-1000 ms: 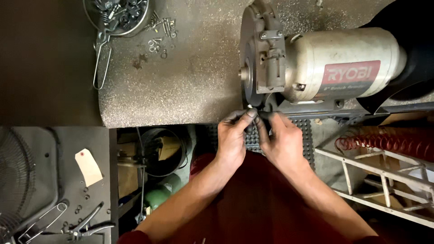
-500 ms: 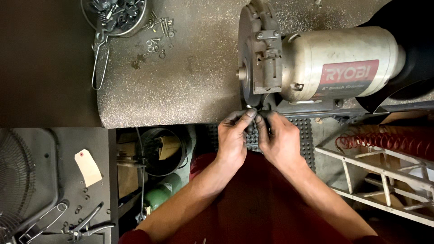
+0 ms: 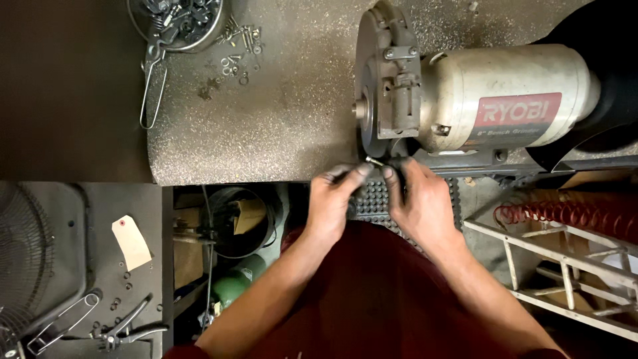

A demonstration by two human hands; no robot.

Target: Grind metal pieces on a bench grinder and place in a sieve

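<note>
Metal bowl of hardware (image 3: 178, 21) at 11 o'clock, loose nuts (image 3: 240, 48) beside it; paper tag (image 3: 131, 241) and pliers (image 3: 129, 328) at 8; red coiled hose (image 3: 571, 214), prob., at 3.

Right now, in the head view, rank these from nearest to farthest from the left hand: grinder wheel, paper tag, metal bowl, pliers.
1. Grinder wheel: just above and right of the left hand.
2. Paper tag: far left, on the lower shelf.
3. Metal bowl at the bench's top left and pliers at bottom left: too close to call.
</note>
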